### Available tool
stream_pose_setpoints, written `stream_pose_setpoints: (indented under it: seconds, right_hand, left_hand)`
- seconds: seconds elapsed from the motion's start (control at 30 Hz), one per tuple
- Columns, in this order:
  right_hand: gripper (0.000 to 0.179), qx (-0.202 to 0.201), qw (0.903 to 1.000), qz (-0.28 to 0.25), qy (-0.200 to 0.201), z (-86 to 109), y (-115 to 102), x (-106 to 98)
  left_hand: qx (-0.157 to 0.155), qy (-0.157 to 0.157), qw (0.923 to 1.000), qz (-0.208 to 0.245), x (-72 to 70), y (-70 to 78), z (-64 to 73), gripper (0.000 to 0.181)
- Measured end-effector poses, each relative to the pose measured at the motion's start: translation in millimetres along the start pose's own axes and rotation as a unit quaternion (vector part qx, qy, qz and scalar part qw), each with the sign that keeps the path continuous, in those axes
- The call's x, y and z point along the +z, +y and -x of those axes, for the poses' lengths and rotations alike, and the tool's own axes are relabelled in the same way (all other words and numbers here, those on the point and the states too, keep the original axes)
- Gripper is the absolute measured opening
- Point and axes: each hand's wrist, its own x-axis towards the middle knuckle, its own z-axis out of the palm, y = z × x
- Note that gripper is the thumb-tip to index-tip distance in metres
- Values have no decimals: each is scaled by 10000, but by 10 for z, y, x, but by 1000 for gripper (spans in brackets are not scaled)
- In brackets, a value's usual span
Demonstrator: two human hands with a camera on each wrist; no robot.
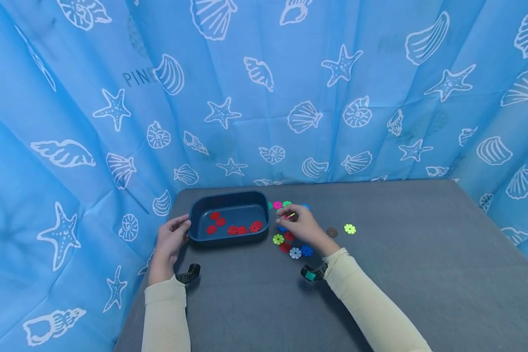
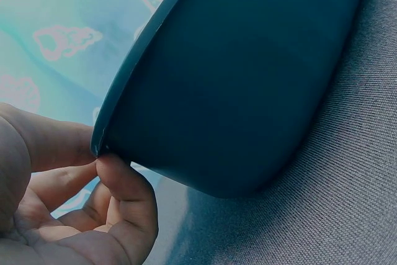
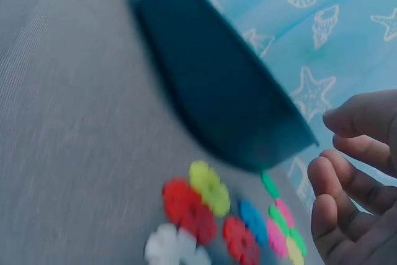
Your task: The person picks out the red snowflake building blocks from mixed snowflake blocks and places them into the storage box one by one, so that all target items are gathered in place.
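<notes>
A dark blue plastic basin (image 1: pixel 229 240) stands on the grey cloth, with several red flower-shaped discs (image 1: pixel 242 230) lying on its floor. At its left end my left hand (image 1: pixel 170 242) pinches the rim between thumb and finger; the left wrist view shows this grip on the basin's edge (image 2: pixel 133 69). Just past the basin's right end is my right hand (image 1: pixel 303 226), above a group of coloured discs. Its fingers (image 3: pixel 332 178) are loosely bent and apart from the thumb, and nothing shows between them in the right wrist view.
Beside the basin lie loose discs: a yellow-green one (image 1: pixel 278 239), a white one (image 1: pixel 295 253), a blue one (image 1: pixel 307 251), and several red, pink and green ones. A brown disc (image 1: pixel 332 232) and a yellow disc (image 1: pixel 349 229) lie farther right. A blue shell-patterned curtain (image 1: pixel 246 122) borders the table.
</notes>
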Motion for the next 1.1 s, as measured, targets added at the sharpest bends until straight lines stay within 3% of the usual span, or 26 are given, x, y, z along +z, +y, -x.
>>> stream_pose_setpoints:
  seconds: [0.5, 0.77, 1.1]
  right_hand:
    - [27, -8, 9947, 959, -380, 180, 305, -164]
    - [27, -238, 9862, 1548, -530, 176, 290, -117]
    - [25, -236, 9812, 1821, -585, 172, 271, -66]
  left_hand:
    - [48, -10, 10000, 11, 0, -23, -15, 48]
    - [53, -7, 10000, -20, 4, -21, -8, 49]
    - [28, -21, 10000, 19, 0, -19, -15, 50]
